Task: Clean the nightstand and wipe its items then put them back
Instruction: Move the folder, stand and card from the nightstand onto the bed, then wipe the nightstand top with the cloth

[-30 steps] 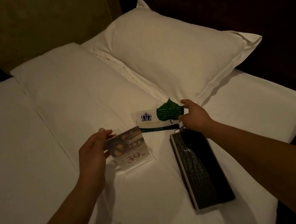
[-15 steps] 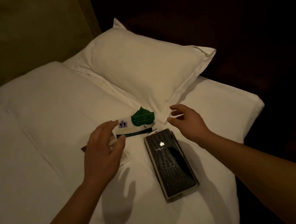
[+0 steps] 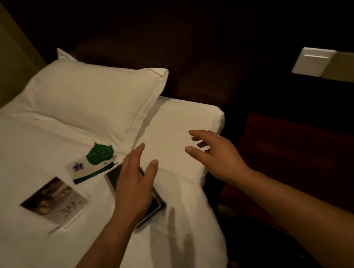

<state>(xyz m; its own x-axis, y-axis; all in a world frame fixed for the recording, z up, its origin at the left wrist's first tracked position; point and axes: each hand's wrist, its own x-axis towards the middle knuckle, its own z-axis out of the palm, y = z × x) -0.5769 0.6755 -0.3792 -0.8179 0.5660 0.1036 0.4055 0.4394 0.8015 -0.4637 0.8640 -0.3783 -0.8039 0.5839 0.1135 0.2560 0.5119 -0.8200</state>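
Both hands empty above the bed corner; nightstand items lie on the sheet.

The left hand [image 3: 133, 184] hovers over the dark folder [image 3: 155, 200], fingers spread and holding nothing; whether it touches the folder cannot be told. The right hand [image 3: 217, 154] is raised over the bed [image 3: 170, 121] corner, fingers apart and empty. The acrylic sign [image 3: 55, 200] marked "39" lies flat at left. The green leaf card [image 3: 99, 153] overlaps the crest card [image 3: 79, 168] near the pillow [image 3: 90, 95]. The nightstand [image 3: 309, 152] stands dark at right.
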